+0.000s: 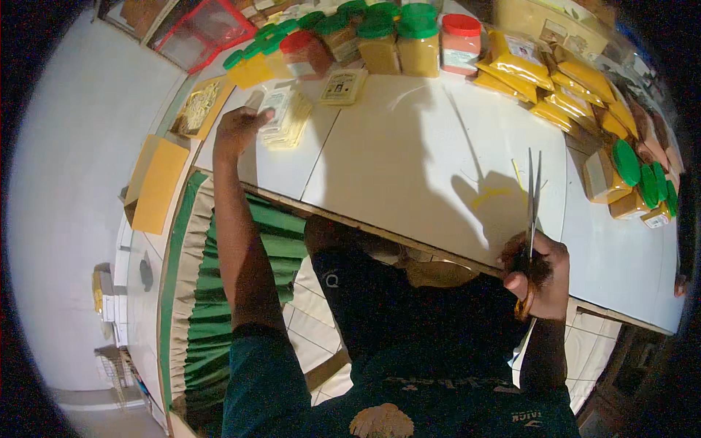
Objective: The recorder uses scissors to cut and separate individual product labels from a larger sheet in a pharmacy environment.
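At the far left of the white table, my left hand point(242, 130) is closed at the near-left side of a stack of pale yellow printed labels point(289, 125), a fingertip pressing on its edge. How many labels the fingers grip cannot be made out. A second, smaller pile of labels point(342, 87) lies just to the right and beyond. Over the table's front edge at the right, my right hand point(542, 274) is wrapped round the orange handles of a pair of scissors point(534, 197). Their blades point away from me, slightly apart.
Jars with green and red lids point(377, 45) line the back. Yellow filled packets point(517, 60) are heaped at the back right, with green-lidded jars point(615, 171) lying nearer. A box of pale strips point(198, 107) and a yellow-orange box point(158, 182) stand left. Thin yellow scraps point(496, 193) lie near the scissors.
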Motion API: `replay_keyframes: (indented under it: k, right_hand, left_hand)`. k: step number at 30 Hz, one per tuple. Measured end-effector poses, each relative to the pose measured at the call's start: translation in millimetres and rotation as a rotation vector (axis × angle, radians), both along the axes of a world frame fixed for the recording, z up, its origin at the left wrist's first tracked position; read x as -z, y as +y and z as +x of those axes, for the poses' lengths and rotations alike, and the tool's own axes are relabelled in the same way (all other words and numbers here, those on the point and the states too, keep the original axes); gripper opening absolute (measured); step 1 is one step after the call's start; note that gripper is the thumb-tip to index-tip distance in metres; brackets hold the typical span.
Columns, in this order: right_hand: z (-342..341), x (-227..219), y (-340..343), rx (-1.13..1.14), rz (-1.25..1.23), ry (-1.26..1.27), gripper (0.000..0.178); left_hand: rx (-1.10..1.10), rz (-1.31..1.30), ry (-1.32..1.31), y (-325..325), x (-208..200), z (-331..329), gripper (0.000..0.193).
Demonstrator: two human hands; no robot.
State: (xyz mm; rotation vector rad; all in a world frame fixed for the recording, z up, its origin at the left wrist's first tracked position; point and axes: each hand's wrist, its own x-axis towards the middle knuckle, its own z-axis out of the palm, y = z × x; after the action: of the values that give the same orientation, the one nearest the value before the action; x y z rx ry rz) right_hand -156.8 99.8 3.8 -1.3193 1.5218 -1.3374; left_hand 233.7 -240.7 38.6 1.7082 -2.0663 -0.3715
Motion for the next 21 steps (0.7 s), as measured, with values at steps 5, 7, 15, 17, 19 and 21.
replay_keyframes:
  k: [5,7,15,17,19,21]
  right_hand:
    - [0.5,-2.1,0.1,0.008,-0.022,-0.026,0.068]
    - [0.3,-0.3,1.6,-0.001,-0.027,-0.025,0.067]
    - [-1.4,-1.5,1.8,-0.016,-0.022,0.02,0.063]
    - [-0.8,-3.1,1.7,-0.021,-0.019,-0.008,0.064]
    - [-1.5,-5.2,0.5,-0.029,-0.019,-0.032,0.065]
    - [-3.9,-6.6,2.9,0.008,-0.029,-0.013,0.067]
  left_hand:
    - [0.008,-0.083,0.2,4.7,-1.5,-5.7,0.037]
    - [-0.031,-0.039,0.161,7.4,-8.0,-7.4,0.036]
    - [-0.025,0.053,0.214,15.5,-12.8,0.6,0.028]
    - [-0.044,0.101,0.158,19.2,-20.1,0.1,0.02]
    - [0.017,-0.062,0.174,26.2,-24.4,4.5,0.016]
    - [0.101,-0.213,0.198,41.3,-29.4,-10.6,0.016]
